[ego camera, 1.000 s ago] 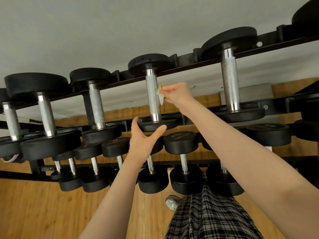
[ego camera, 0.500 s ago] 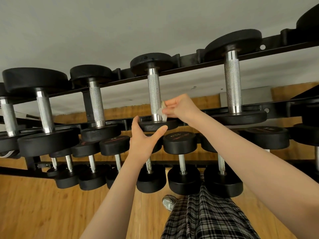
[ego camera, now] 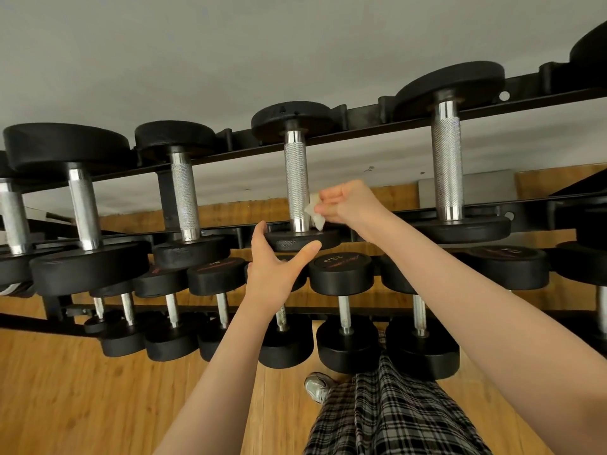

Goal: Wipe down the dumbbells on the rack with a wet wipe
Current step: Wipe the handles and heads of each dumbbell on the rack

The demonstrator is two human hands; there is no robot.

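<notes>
Wiping the top-row dumbbell handle [ego camera: 296,178]

Our right hand [ego camera: 349,203] pinched the wet wipe [ego camera: 314,212], having slid it down to the handle's lower end; our left hand [ego camera: 274,269], fingers spread, cradled the near weight head [ego camera: 297,241]. The handle seemed nearly done.

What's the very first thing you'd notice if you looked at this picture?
Probably the two bare arms reaching up in the middle: the right hand pinches a white wet wipe against the shiny metal handle of a dumbbell on the top shelf, while the left hand touches that dumbbell's black near end. All around them, rows of big black dumbbells fill the dark rack above a wooden floor.
</notes>
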